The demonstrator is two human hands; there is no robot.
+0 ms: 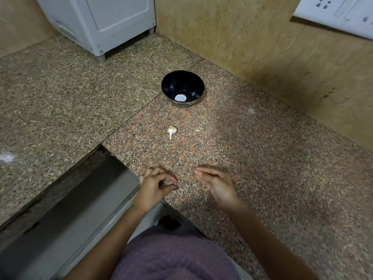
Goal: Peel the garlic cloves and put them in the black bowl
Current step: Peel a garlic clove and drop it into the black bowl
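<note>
The black bowl stands on the granite counter near the wall, with one pale white patch at its bottom. In front of it lie a garlic piece with a stem and, to its right, a small loose clove. My left hand hovers over the counter's front edge, fingers curled with thumb and fingertips meeting; nothing shows between them. My right hand is beside it, fingers stretched forward, pinching a small pale garlic clove at the fingertips.
The speckled granite counter runs along a wooden wall at the right. A white appliance stands at the back left. A recessed grey channel lies at the lower left. A white socket plate hangs top right.
</note>
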